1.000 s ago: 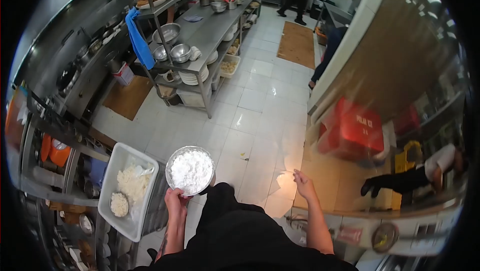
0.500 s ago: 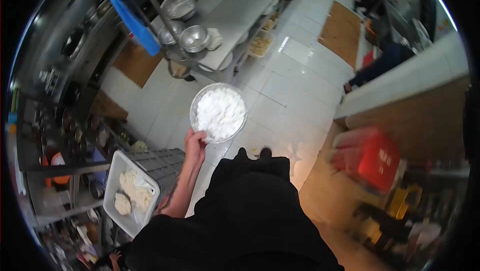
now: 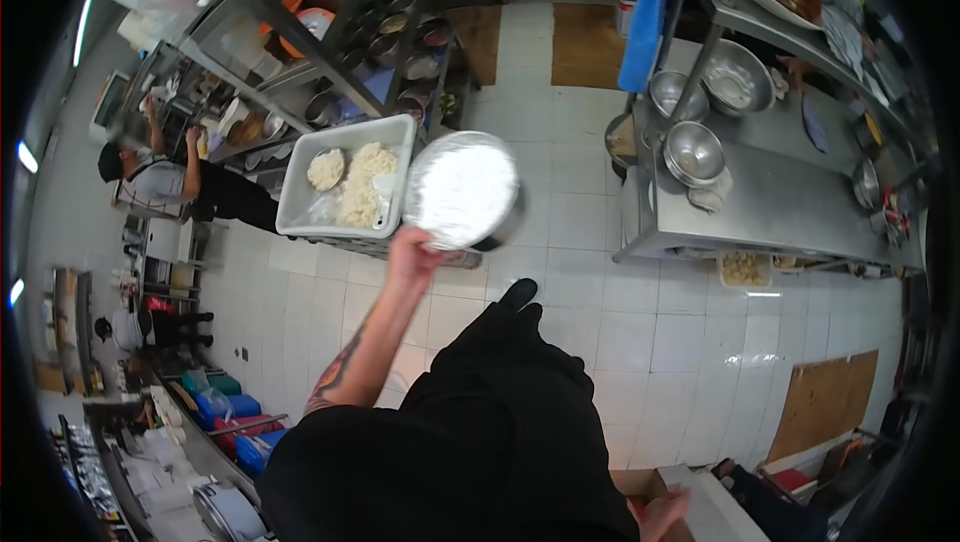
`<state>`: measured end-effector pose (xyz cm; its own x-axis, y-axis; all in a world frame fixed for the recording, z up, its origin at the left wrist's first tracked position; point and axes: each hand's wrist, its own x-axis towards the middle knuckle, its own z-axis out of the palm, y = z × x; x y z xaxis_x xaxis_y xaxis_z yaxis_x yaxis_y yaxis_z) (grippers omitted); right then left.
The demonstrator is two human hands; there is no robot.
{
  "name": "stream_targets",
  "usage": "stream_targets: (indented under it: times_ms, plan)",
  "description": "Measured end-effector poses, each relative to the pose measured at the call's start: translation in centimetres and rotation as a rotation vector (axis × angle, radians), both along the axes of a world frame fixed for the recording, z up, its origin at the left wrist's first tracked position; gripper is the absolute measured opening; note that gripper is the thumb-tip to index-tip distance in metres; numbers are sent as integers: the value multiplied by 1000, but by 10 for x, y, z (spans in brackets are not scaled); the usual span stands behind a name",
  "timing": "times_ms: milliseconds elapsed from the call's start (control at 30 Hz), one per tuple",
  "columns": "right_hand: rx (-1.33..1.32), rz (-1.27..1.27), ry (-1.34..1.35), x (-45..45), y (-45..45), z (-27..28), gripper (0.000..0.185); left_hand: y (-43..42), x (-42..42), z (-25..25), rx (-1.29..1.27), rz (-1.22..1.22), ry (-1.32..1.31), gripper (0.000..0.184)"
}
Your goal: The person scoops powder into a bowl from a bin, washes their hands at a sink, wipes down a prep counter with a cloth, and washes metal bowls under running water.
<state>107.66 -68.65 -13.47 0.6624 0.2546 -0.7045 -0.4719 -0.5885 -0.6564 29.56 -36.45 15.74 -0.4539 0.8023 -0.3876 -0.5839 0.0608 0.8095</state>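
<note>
My left hand (image 3: 412, 260) grips the rim of a round metal bowl (image 3: 515, 217) filled with white powder (image 3: 460, 192). The bowl hangs over the tiled floor, just right of a white tub (image 3: 300, 147). Inside the tub are pale, rice-like grains (image 3: 366, 182) and a small bowl (image 3: 326, 170) full of the same. At the bottom edge, right of my black clothing, my right hand (image 3: 668, 514) shows only in part, close to a cardboard-coloured box (image 3: 635, 485). Its fingers are too unclear to read.
A steel table (image 3: 770, 192) at right bears several metal bowls (image 3: 695, 154); a blue cloth (image 3: 645, 27) hangs by its shelf. Shelving (image 3: 330, 72) stands behind the tub. Two people work at left, the nearer one (image 3: 190, 177) by a counter. Brown mats (image 3: 825, 407) lie on the floor.
My view has swung left, bringing the tub, shelving and two people into sight. My left hand still holds the bowl, now beside the tub. My right hand has appeared at the bottom.
</note>
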Motion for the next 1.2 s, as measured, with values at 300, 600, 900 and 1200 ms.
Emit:
stream_targets:
  times_ms: [300,600,900,1200]
  plan:
    - [38,689,-67,-107,213,29,49,-11,-273,-10,-159,667,336,5]
    - [-397,882,185,-291,184,48,49,98,-446,-34,-90,610,137,12]
    - [-372,675,-20,-315,203,113,42,202,-476,-69,-73,455,24,10]
    - [-222,522,139,-298,140,99,34,263,-488,-137,-73,551,37,8]
